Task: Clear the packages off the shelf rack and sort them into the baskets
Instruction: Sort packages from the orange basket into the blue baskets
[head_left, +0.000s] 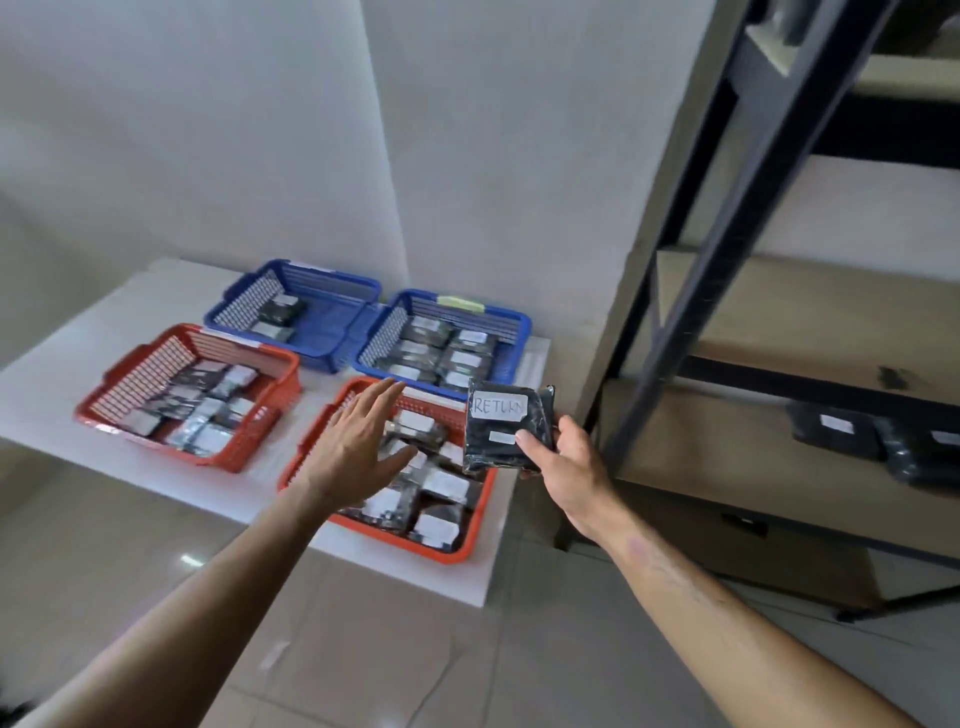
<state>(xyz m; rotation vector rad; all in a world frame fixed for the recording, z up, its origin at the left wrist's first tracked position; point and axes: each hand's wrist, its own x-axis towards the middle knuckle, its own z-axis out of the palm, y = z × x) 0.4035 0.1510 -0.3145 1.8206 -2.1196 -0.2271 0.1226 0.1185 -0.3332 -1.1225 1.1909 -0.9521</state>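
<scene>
Holding a black-wrapped package (506, 426) marked "RETURN" on its white label (498, 406), your right hand (563, 467) pinches it by its lower corner, thumb on the front, above the far right end of the near red basket (470, 540), while your left hand (353, 447) hovers spread wide and empty over that same basket's packages. Four baskets sit on the white table (483, 582): the far red basket (130, 364) at left, and behind them the left blue basket (322, 275) and the right blue basket (519, 327), all already holding packages. More black packages (836, 431) lie on the lower board of the shelf rack (727, 234) to your right, so the clearing is unfinished. The risk from here is a wrong bin: no basket tag can be read at this distance, so the label may end up unmatched. A corner pinch on slick wrap could also let the package slip and fall short, onto the basket's rim or the floor
</scene>
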